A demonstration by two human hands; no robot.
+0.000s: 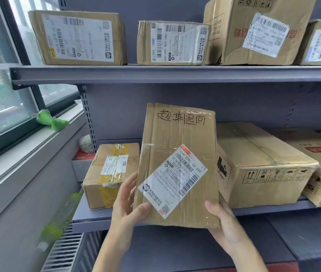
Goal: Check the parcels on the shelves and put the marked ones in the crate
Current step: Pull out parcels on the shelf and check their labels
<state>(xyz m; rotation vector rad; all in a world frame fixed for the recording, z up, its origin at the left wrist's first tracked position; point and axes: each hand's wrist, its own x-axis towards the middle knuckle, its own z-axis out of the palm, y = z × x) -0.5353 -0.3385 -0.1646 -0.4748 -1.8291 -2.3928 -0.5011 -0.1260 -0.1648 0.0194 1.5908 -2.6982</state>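
Parcel, flat brown cardboard with black handwriting across its top and a white shipping label, stands upright in front of the lower shelf. Your left hand grips its lower left edge, thumb on the front. Your right hand grips the lower right corner, thumb curled over it.

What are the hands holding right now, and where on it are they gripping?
Both hands hold one flat cardboard parcel with handwriting at its top. The left hand grips its lower left edge, the right hand its lower right corner.
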